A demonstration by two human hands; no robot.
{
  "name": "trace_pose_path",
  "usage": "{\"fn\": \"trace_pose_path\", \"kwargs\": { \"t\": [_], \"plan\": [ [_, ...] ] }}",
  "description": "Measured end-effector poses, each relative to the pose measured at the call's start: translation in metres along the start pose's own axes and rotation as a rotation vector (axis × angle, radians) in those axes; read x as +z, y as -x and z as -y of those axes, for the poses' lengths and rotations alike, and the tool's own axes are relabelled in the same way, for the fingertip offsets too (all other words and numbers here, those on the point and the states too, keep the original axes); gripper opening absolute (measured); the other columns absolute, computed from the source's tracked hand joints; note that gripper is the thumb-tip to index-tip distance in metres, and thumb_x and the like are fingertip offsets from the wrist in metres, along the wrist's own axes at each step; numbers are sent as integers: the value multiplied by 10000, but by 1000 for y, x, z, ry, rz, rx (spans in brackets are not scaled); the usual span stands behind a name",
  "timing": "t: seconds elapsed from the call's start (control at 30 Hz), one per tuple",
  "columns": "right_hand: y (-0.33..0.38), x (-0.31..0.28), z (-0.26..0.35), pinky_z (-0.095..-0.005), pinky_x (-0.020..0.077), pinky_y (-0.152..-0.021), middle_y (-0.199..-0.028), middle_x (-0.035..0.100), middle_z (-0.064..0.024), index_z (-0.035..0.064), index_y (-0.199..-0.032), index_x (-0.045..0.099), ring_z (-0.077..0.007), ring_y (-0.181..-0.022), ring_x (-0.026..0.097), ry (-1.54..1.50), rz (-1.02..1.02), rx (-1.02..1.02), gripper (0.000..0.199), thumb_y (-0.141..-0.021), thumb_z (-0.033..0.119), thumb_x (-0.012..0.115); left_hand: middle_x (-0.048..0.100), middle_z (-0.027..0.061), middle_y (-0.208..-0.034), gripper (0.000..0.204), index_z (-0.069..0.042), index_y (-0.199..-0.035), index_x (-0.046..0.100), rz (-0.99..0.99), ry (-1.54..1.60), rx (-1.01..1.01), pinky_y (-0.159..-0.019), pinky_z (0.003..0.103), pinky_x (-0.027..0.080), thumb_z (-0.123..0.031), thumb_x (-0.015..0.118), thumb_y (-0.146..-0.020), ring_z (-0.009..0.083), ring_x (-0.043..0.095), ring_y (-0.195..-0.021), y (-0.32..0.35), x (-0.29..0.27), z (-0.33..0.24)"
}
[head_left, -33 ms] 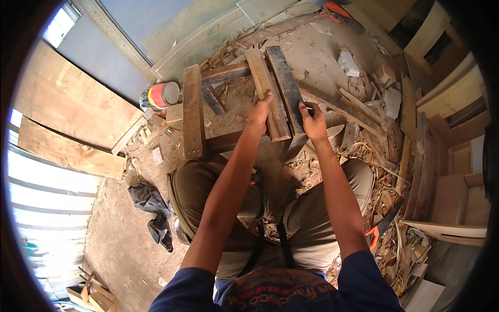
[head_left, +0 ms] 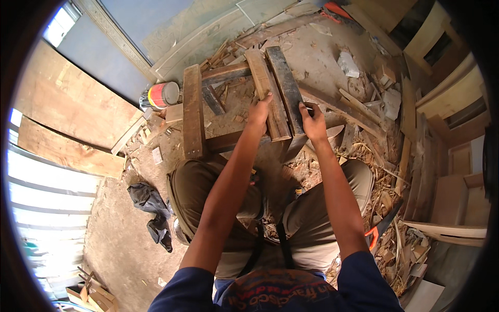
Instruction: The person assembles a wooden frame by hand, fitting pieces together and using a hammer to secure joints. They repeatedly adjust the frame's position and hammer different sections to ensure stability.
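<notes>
In front of my knees stands a low wooden frame [head_left: 226,74] with planks lying across its top. My left hand [head_left: 259,111] is closed on the left edge of a brown plank [head_left: 261,78], its thumb on the upper face. Just right of that plank, a thin gap apart, lies a darker, worn plank [head_left: 283,78]. My right hand [head_left: 314,122] grips this dark plank's right edge, thumb near the top; the fingers below are partly hidden. A third plank [head_left: 192,114] spans the frame's left end, apart from both hands.
A paint bucket [head_left: 165,95] lies beyond the frame's left end. Dark cloth [head_left: 150,208] is on the floor at left. A saw with an orange handle [head_left: 372,236] rests among wood shavings by my right knee. Long boards [head_left: 345,110] and wooden furniture pieces [head_left: 452,203] stand at right.
</notes>
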State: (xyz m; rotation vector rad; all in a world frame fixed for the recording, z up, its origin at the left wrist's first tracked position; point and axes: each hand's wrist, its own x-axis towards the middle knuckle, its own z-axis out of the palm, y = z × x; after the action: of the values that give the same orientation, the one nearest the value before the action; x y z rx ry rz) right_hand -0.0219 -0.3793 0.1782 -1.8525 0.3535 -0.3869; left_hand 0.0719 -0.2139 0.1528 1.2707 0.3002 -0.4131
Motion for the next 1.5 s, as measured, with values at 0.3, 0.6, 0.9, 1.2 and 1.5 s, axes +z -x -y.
{"fn": "trace_pose_path", "kwargs": {
  "t": [0.3, 0.6, 0.9, 1.2, 1.5],
  "plan": [
    [-2, -3, -7, -340, 485, -861, -1008, 694, -178, -45, -1166, 621, -226, -932, 631, 7, 13, -11, 483, -954, 389, 642, 314, 261, -1549, 900, 34, -1512, 301, 170, -195, 20, -1165, 499, 226, -464, 708, -882, 397, 280, -1444, 33, -4, -28],
    [0, 1, -7, -353, 511, -757, -862, 695, -172, -60, -1134, 602, -234, -791, 660, 53, -14, -87, 418, -955, 318, 633, 432, 203, -1489, 873, 34, -1485, 359, 201, -215, 103, -1138, 458, 284, -466, 732, -874, 319, 384, -1388, 20, -9, -12],
    [-1, 2, -13, -346, 510, -782, -929, 698, -185, -64, -1130, 609, -227, -843, 658, -17, -21, -73, 453, -936, 341, 667, 472, 219, -1441, 809, 65, -1453, 387, 187, -192, 106, -1107, 419, 334, -430, 707, -898, 329, 455, -1329, 32, -7, -17],
    [-3, 2, -16, -362, 506, -826, -980, 693, -207, -58, -1159, 607, -243, -893, 653, -4, -4, -55, 507, -925, 386, 670, 369, 250, -1515, 911, 74, -1491, 309, 262, -254, 113, -1152, 459, 267, -506, 681, -895, 352, 341, -1416, 27, -13, -16],
    [-1, 3, -14, -347, 510, -811, -986, 696, -186, -65, -1175, 588, -218, -888, 654, 15, 27, -83, 546, -911, 400, 698, 212, 254, -1595, 1027, 33, -1541, 219, 236, -240, -17, -1190, 523, 127, -598, 660, -861, 371, 144, -1496, 27, -21, -18]
  ]
}}
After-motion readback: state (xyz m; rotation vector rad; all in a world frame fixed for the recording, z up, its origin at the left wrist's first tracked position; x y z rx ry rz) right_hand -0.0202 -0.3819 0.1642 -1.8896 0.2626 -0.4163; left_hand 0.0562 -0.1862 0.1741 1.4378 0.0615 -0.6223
